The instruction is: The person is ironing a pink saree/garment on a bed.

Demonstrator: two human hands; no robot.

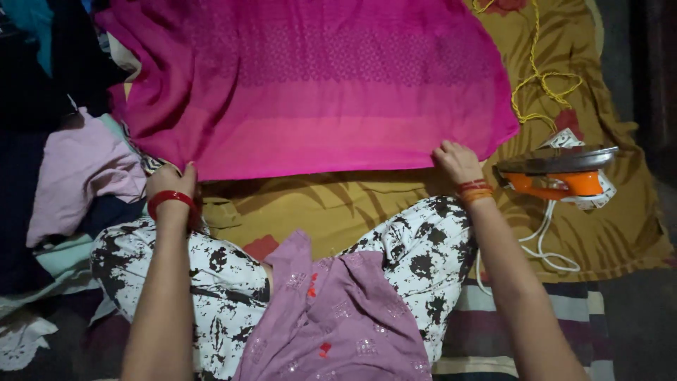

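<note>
The magenta patterned cloth is lying spread from the view's centre toward twelve o'clock, over a mustard leaf-print sheet. The left hand is gripping its near hem at eight o'clock, fingers curled closed on the edge. The right hand is pinching the same hem toward three o'clock, fingertips tucked under the fabric. An orange iron is resting tipped just beside that hand, its white cord trailing toward five o'clock. A yellow cord is lying at one o'clock. Piled clothes are sitting at nine o'clock.
</note>
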